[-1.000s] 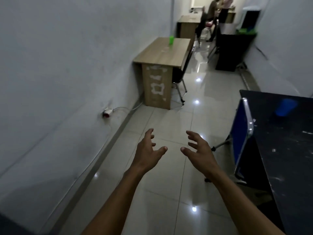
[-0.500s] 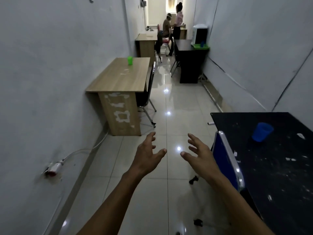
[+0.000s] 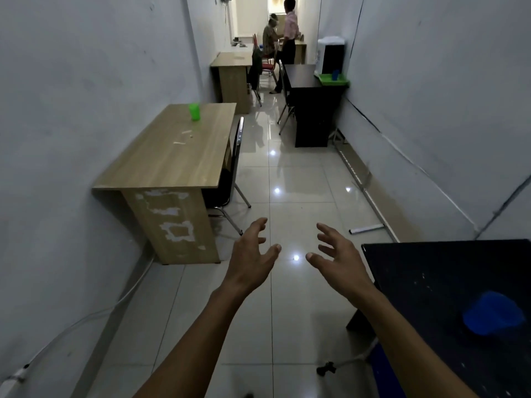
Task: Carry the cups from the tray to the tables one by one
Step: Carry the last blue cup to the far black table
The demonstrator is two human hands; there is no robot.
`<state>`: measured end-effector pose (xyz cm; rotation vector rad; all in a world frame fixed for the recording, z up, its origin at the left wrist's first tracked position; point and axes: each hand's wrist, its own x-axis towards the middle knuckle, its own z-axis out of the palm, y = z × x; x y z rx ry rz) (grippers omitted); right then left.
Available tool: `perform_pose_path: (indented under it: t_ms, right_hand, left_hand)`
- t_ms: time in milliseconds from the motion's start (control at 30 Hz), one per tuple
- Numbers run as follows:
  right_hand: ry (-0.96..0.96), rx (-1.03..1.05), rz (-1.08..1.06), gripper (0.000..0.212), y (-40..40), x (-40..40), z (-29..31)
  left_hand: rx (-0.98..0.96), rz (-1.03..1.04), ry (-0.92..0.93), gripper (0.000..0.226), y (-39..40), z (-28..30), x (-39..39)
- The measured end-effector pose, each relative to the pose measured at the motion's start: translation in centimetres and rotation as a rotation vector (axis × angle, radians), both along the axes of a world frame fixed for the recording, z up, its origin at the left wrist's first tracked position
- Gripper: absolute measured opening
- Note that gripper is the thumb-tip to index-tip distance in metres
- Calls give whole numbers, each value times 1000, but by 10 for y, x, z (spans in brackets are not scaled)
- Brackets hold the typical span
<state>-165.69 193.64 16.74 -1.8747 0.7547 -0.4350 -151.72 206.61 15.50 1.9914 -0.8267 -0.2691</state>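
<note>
I log: left hand (image 3: 250, 254) and right hand (image 3: 339, 259) empty, fingers spread, over floor. Green cup (image 3: 194, 111) on wooden table (image 3: 172, 156); blue cup (image 3: 492, 313) on black table (image 3: 436, 271); green tray (image 3: 334, 79) far right.

A green cup (image 3: 194, 111) stands upright near the far left corner of a light wooden worktop (image 3: 172, 156). A blurred blue cup (image 3: 492, 313) sits on a black worktop (image 3: 448, 282), across the aisle from the wooden one. Beyond the wooden worktop, another blue cup (image 3: 335, 73) stands in a green tray (image 3: 334, 79) on a dark worktop (image 3: 301, 76).
</note>
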Motion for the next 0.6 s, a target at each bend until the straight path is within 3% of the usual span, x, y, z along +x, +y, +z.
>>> perform_pose_path:
  t_ms: [167, 600]
  right_hand:
    - [0, -17, -41, 69, -76, 92, -11]
    - [10, -37, -149, 69, -267, 326, 7]
  left_hand:
    - [-105, 57, -30, 51, -81, -8, 99]
    - [-95, -37, -18, 49, -281, 13, 343]
